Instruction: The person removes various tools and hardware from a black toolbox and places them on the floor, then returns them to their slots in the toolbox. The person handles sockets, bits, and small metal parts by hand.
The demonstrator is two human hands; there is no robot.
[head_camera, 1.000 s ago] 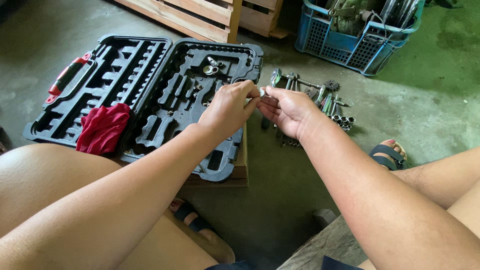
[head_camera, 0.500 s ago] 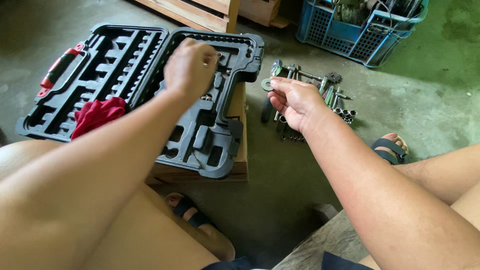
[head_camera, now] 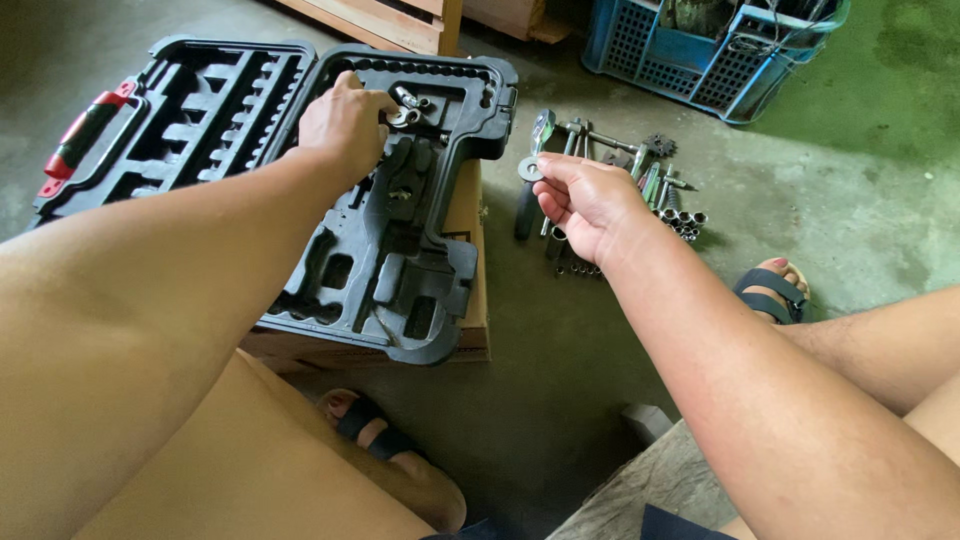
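I count my two bare hands, left [head_camera: 345,120] and right [head_camera: 590,200], one open black moulded plastic tool case [head_camera: 400,270] with one red-and-black handle [head_camera: 85,135], one blue plastic lattice crate [head_camera: 700,50], and one small round metal piece [head_camera: 528,170] between my right fingertips.

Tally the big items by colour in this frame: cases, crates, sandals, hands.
Black tool case, lying open: 1
Blue plastic crate: 1
Dark sandals, one under the left leg and one on the right foot: 2
Bare hands, left hand on the case, right hand pinching a small metal ring: 2
Total: 6
Loose metal tools on the floor are too jumbled to count.
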